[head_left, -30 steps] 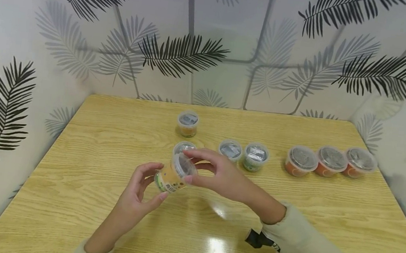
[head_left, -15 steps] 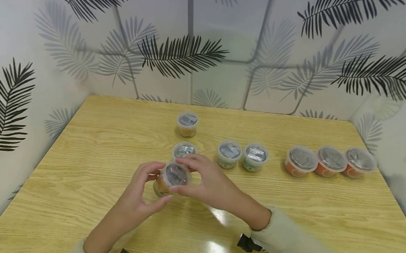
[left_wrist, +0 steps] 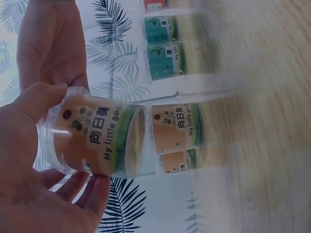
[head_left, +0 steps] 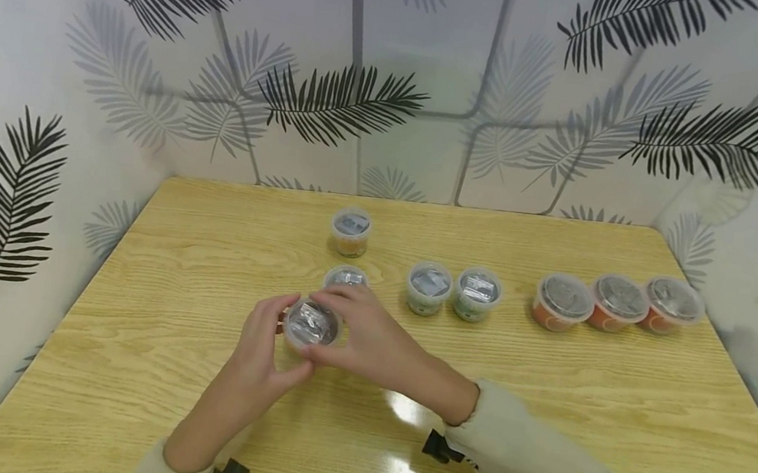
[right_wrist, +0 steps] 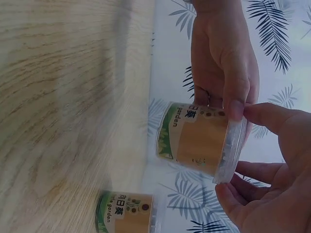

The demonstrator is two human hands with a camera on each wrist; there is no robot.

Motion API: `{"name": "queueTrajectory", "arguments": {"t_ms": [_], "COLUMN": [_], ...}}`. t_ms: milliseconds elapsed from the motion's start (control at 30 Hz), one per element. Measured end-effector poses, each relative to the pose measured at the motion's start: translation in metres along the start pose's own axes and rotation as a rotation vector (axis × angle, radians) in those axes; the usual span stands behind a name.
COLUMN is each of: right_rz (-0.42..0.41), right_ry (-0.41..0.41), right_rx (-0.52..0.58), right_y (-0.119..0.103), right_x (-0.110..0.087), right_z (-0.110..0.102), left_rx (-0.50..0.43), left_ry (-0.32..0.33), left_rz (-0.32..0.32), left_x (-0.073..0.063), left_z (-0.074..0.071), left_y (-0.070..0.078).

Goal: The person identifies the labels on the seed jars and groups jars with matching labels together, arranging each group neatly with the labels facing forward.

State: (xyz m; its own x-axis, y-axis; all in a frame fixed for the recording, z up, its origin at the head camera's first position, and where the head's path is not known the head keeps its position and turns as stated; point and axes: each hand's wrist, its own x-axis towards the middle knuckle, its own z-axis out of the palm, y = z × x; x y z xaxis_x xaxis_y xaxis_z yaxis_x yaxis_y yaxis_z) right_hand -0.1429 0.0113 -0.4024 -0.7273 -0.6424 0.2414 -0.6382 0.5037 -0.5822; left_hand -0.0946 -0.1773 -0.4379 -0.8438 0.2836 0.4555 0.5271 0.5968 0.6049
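Both hands hold one clear plastic cup [head_left: 311, 325] with a translucent lid and an orange label, printed with sunflower characters and "My little garden". It stands roughly upright, close over the table. My left hand [head_left: 256, 351] curls round its left side, with the thumb in front. From the right, my right hand [head_left: 371, 336] pinches the lid's rim [right_wrist: 231, 150] between thumb and fingers. Just behind is a second orange-labelled cup [left_wrist: 177, 127], partly covered by the right hand in the head view. A third such cup [head_left: 351, 233] stands farther back.
Two green-labelled cups [head_left: 428, 292] [left_wrist: 165, 60] stand side by side right of the hands. Three red-labelled cups [head_left: 610, 315] form a row farther right on the wooden table [head_left: 211, 250]. A leaf-patterned wall covering [head_left: 408, 155] rises behind the table's back edge.
The held cup has gone from tilted, label showing, to nearly upright with its lid facing up. It has shifted slightly left, and the right hand and forearm have moved left with it.
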Motion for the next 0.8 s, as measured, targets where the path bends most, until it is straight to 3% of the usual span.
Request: {"name": "queueTrajectory", "arguments": {"t_ms": [333, 467, 567, 800], "right_rz": [-0.059, -0.056, -0.023, 0.078], "right_ry": [-0.045, -0.091, -0.073, -0.009], "right_rx": [-0.038, -0.030, -0.035, -0.048], "right_y": [0.004, 0.011, 0.019, 0.045], "right_x": [0.019, 0.025, 0.029, 0.042], "right_z": [0.008, 0.007, 0.002, -0.020], "left_rx": [0.064, 0.077, 0.073, -0.035], "left_ry": [-0.042, -0.027, -0.020, -0.103], "left_rz": [-0.164, -0.190, -0.201, -0.395], "left_x": [0.006, 0.008, 0.010, 0.023], "left_z": [-0.003, -0.002, -0.005, -0.012], "left_y": [-0.006, -0.015, -0.023, -0.045]}}
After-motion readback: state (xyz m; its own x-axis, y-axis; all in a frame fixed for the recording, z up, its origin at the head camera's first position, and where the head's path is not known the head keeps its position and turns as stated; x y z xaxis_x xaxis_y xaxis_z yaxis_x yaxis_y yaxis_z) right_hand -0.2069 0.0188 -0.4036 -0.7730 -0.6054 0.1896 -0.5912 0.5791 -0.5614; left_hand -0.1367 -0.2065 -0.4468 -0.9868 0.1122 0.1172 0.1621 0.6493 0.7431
